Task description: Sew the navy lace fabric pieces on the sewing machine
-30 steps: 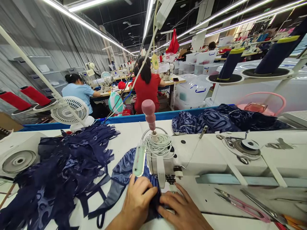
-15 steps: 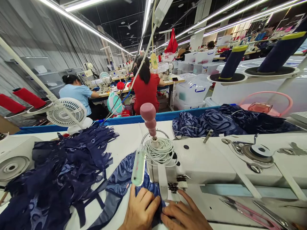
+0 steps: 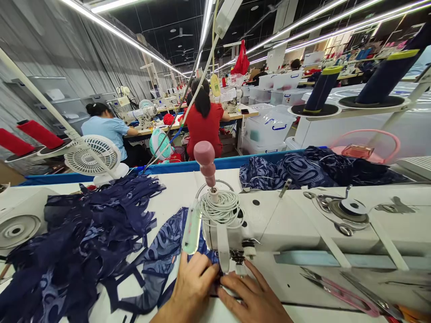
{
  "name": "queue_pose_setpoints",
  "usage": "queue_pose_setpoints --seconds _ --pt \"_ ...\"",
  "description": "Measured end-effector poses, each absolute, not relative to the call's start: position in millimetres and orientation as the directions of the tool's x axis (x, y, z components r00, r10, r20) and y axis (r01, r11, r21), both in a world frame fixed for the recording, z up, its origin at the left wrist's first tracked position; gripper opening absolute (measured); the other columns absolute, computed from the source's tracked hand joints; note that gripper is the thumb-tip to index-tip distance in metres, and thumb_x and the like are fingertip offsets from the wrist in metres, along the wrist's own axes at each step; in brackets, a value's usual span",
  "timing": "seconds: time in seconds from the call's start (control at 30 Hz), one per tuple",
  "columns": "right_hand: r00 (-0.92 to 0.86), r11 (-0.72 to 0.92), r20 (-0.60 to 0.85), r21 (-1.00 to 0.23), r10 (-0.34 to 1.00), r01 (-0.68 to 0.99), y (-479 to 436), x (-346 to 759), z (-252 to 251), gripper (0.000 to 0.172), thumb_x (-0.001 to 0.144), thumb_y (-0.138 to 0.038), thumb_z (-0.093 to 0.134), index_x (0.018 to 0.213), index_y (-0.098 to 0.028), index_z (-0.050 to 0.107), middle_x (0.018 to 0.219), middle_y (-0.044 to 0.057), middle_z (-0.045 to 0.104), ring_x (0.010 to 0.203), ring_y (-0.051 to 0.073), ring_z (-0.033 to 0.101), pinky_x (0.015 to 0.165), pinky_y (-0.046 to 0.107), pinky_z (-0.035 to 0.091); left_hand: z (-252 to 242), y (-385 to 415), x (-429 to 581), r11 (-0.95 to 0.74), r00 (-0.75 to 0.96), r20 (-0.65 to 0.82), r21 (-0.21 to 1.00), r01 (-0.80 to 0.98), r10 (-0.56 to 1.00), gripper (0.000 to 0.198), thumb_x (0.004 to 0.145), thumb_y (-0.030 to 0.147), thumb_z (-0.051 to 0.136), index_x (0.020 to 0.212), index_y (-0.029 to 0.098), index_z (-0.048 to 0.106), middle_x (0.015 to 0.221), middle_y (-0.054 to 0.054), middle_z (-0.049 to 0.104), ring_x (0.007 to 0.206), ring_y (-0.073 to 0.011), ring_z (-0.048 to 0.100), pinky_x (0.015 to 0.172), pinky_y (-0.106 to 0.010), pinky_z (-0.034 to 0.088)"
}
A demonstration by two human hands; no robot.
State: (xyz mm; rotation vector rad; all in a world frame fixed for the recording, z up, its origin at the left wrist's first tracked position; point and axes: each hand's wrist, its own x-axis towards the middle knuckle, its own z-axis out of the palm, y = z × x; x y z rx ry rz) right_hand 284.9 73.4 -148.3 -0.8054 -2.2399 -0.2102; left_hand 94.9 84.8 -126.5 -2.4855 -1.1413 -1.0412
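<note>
The left hand [image 3: 193,287] and right hand [image 3: 252,298] have drawn closer together over the last second. Their fingertips now meet just before the presser foot [image 3: 239,262] of the sewing machine [image 3: 286,220]. A second ago a dark bunch of cloth showed between them, and now almost none does. I judge that the fabric [image 3: 168,244] is passing back under the foot, so the stitching is under way.

The fabric lies on the tabletop [image 3: 178,193]. It runs from under the hands to the left, past the lamp [image 3: 191,231], towards the heap [image 3: 81,242] of navy pieces.

The right grip is spread, with the fingers flat and pressing down. The left grip is bent at the knuckles with its tips on the cloth. I cannot tell whether it pinches a fold or only presses.

The needle is hidden behind the foot and the machine head. The seam itself is covered by the fingers, and both wrists are cut off at the bottom edge. The scissors [image 3: 340,291] lie to the right, well apart from the hands, with their handles partly out of frame.
</note>
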Motion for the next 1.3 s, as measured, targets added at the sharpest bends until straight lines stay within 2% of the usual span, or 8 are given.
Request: queue_pose_setpoints --seconds 0.1,0.27,0.37,0.5,0.73,1.1,1.2,1.3 --pt "-0.524 0.806 0.714 -0.096 0.464 0.584 73 283 -145 0.025 0.105 -0.017 0.043 0.098 -0.021 0.066 0.097 -0.002 0.066 0.086 0.013 0.059 0.122 0.042 0.012 -120 83 90 -0.702 0.474 0.63 0.164 0.694 0.616 0.023 0.096 0.009 0.041 0.102 0.017 0.062 0.081 -0.002 0.064 0.074 -0.0171 0.058 0.092 -0.041 0.035" --pt "-0.556 0.821 0.716 -0.043 0.423 0.569 75 285 -145 0.017 0.103 -0.013 0.052 0.098 -0.021 0.066 0.094 -0.005 0.068 0.084 0.012 0.059 0.123 0.042 0.01 -123 83 86 -0.712 0.494 0.663 0.084 0.697 0.562 0.029 0.092 0.006 0.038 0.099 0.016 0.064 0.075 -0.002 0.059 0.07 -0.0168 0.055 0.089 -0.041 0.034" --pt "-0.542 0.817 0.724 -0.05 0.425 0.574 78 286 -149 0.02 0.103 -0.013 0.049 0.098 -0.021 0.067 0.098 -0.005 0.069 0.082 0.012 0.059 0.123 0.041 0.01 -129 91 82 -0.743 0.518 0.652 0.105 0.661 0.553 0.029 0.093 0.006 0.039 0.104 0.016 0.063 0.076 -0.001 0.059 0.07 -0.0162 0.054 0.087 -0.039 0.037" --pt "-0.536 0.791 0.698 -0.071 0.475 0.608 80 286 -155 0.028 0.098 -0.014 0.044 0.113 -0.02 0.066 0.106 0.001 0.069 0.089 0.016 0.06 0.122 0.044 0.012 -129 103 81 -0.759 0.574 0.555 0.176 0.626 0.602 0.023 0.089 0.004 0.046 0.101 0.017 0.061 0.085 -0.004 0.063 0.074 -0.0173 0.058 0.078 -0.035 0.044" --pt "-0.557 0.774 0.618 -0.135 0.554 0.619 77 289 -151 0.031 0.092 -0.018 0.051 0.121 -0.02 0.063 0.107 0.002 0.069 0.098 0.016 0.06 0.12 0.043 0.018 -123 95 86 -0.678 0.478 0.561 0.218 0.702 0.675 0.032 0.085 -0.001 0.044 0.107 0.016 0.061 0.09 -0.008 0.065 0.097 -0.0237 0.064 0.088 -0.042 0.049" --pt "-0.497 0.808 0.712 -0.166 0.495 0.566 83 286 -144 0.029 0.093 -0.015 0.042 0.111 -0.019 0.064 0.096 0.001 0.071 0.086 0.017 0.062 0.119 0.037 0.013 -124 97 86 -0.725 0.494 0.591 0.245 0.643 0.638 0.033 0.085 -0.002 0.042 0.102 0.017 0.062 0.094 -0.007 0.067 0.093 -0.0203 0.063 0.082 -0.036 0.048" --pt "-0.478 0.818 0.699 -0.277 0.532 0.504 83 292 -137 0.032 0.092 -0.012 0.038 0.108 -0.023 0.063 0.092 0.0 0.07 0.085 0.018 0.061 0.113 0.039 0.025 -120 92 88 -0.733 0.52 0.617 0.141 0.665 0.591 0.036 0.084 -0.001 0.041 0.107 0.016 0.062 0.1 -0.009 0.067 0.097 -0.0231 0.063 0.083 -0.039 0.047" --pt "-0.43 0.715 0.589 -0.426 0.684 0.554 85 298 -125 0.037 0.093 -0.005 0.031 0.095 -0.022 0.064 0.091 0.003 0.066 0.085 0.019 0.06 0.092 0.036 0.043 -118 88 89 -0.733 0.54 0.647 0.043 0.679 0.539 0.04 0.084 -0.001 0.041 0.116 0.013 0.061 0.103 -0.012 0.067 0.103 -0.0246 0.061 0.089 -0.042 0.043"
